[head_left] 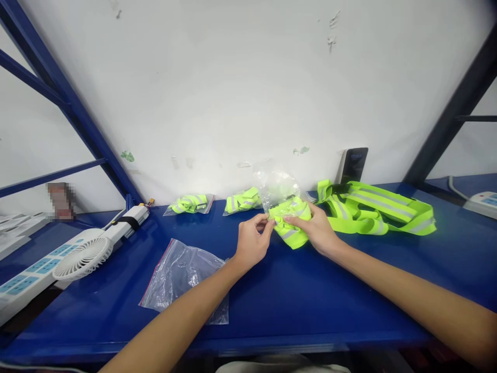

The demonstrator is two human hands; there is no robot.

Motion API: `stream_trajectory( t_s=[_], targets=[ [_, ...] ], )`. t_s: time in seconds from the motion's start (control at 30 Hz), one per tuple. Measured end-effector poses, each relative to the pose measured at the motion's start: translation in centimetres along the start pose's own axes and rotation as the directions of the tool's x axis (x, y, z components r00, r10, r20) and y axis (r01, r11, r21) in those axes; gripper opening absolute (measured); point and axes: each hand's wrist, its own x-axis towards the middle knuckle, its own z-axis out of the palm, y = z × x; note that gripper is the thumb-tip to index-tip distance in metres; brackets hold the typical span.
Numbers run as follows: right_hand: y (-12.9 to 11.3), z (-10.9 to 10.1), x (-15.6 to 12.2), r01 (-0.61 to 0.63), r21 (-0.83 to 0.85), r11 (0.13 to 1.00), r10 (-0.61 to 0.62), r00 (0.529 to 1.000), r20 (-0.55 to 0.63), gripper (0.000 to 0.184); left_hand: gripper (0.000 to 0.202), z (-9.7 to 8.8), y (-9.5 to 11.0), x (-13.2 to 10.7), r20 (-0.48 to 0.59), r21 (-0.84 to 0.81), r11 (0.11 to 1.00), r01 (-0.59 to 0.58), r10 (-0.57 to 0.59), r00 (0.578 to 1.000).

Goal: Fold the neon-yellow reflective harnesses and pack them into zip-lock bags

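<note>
My right hand (320, 228) is closed around a folded neon-yellow reflective strap bundle (293, 239) with grey stripes. A clear plastic bag (274, 181) covers the upper part of that bundle. At the bundle's left side my left hand (254, 238) makes a pinch, seemingly on the bag's edge; the exact grip is hard to see. Just right of my right hand lies a loose heap of the same reflective strap (380, 207). A flat clear zip bag (182, 280) with a red seal line rests on the table, partly under my left forearm.
Two bagged strap bundles, one at the left (189, 203) and another nearer the middle (244, 201), lie along the wall on the blue table (295, 305). A phone (353, 165) leans on the wall. A white fan (83, 259) and power strip (23, 285) sit left, beside blue metal posts.
</note>
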Motion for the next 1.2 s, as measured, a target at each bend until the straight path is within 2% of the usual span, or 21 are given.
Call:
stream_trajectory(
  t_s=[0.13,0.23,0.3,0.37,0.47,0.57,0.73,0.93,1.07,1.2],
  targets=[
    [-0.1,0.2,-0.2,0.089,-0.116,0.989,-0.094,0.995,-0.045,0.064,0.028,0.0,0.1,0.1,-0.07,0.1,0.995,-0.016,0.023,0.997],
    [-0.5,0.2,0.0,0.125,-0.236,0.964,-0.148,0.985,-0.084,0.065,0.031,-0.5,0.2,0.5,-0.008,0.295,0.951,-0.09,0.097,0.995],
    [-0.7,0.3,0.2,0.121,-0.306,0.944,-0.157,0.983,-0.097,0.063,0.032,-0.8,0.4,0.8,0.096,0.48,0.865,-0.147,0.115,0.989],
    [-0.7,0.5,0.4,0.125,-0.374,0.919,-0.169,0.982,-0.088,0.061,0.03,-1.1,0.6,1.0,0.177,0.66,0.733,-0.164,0.06,0.982],
    [-0.7,0.8,0.3,0.151,-0.453,0.879,-0.189,0.981,-0.039,0.059,0.025,-1.3,1.2,0.9,0.182,0.827,0.549,-0.124,-0.052,0.982],
    [-0.8,0.9,0.0,0.176,-0.488,0.855,-0.197,0.98,0.009,0.06,0.025,-1.7,1.5,0.7,0.203,0.865,0.478,-0.154,-0.053,0.978],
    [-0.7,0.4,0.0,0.17,-0.495,0.852,-0.185,0.982,0.019,0.061,0.031,-2.1,1.3,0.4,0.367,0.824,0.461,-0.329,0.008,0.93],
    [-0.2,0.5,-0.1,0.062,-0.398,0.915,-0.091,0.994,-0.056,0.063,0.028,-0.7,1.1,-0.4,0.476,0.763,0.48,-0.432,0.034,0.879],
    [-0.2,0.4,-0.2,0.017,-0.374,0.927,-0.008,1.0,0.024,0.063,0.024,-0.5,1.0,-0.6,0.448,0.731,0.537,-0.42,0.086,0.89],
    [-0.5,0.0,-0.2,0.014,-0.393,0.92,0.037,0.992,0.122,0.063,0.025,-1.0,0.9,-0.4,0.348,0.631,0.676,-0.381,0.192,0.918]
  ],
)
